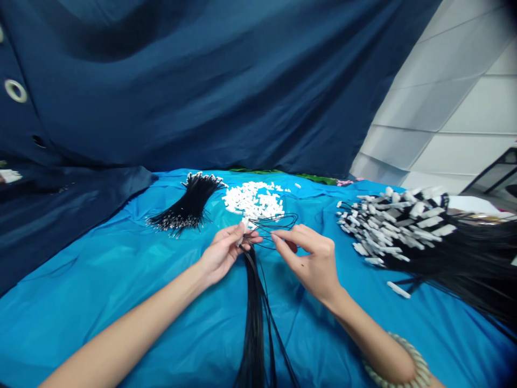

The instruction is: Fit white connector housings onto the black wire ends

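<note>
Between the thumb and fingers of my left hand is a small white connector, held upright. Thin black wires loop out to the right from around it. The fingertips of my right hand pinch one of these wires a short way to the right. Below my left hand a long bundle of black wires runs down toward me over the blue cloth. Just beyond my hands lies a heap of loose white pieces. How the wires join the connector is hidden by my fingers.
To the left of the heap lies a bundle of short black wires with shiny ends. A large pile of black cables with white connectors covers the right side. Blue cloth spreads underneath, and a dark blue curtain hangs behind.
</note>
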The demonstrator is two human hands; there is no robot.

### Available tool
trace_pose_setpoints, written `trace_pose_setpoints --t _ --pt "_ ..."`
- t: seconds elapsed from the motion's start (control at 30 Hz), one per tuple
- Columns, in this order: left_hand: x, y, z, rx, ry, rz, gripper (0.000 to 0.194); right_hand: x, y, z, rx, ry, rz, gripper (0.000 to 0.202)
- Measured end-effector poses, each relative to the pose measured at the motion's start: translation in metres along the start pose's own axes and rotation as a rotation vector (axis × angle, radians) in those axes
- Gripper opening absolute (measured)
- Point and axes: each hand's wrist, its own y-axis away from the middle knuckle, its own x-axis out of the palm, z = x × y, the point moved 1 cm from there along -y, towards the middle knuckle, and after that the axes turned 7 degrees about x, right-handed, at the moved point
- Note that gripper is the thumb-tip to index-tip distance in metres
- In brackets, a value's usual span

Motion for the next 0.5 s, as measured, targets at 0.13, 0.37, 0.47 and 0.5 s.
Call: trace_pose_setpoints --t 0.13,0.37,0.47,0.5 --pt "-0.0004 0.0 0.0 -0.001 -0.017 -0.008 0.018 0.0008 0.0 0.0005 0.093 -0.054 0.015 0.014" --pt "-0.0016 -0.0002 0.0003 0.027 -0.042 -0.017 0.018 0.0027 -0.0015 -0.0017 0.326 -0.234 0.108 0.015" --pt "-0.0013 -0.0003 -0.0001 0.033 -0.047 -0.023 0.019 0.0034 -0.0021 -0.0025 0.404 -0.293 0.133 0.015" --pt "-0.0013 -0.0003 -0.0003 0.034 -0.049 -0.023 0.019 0.0034 -0.0021 -0.0026 0.421 -0.303 0.136 0.015"
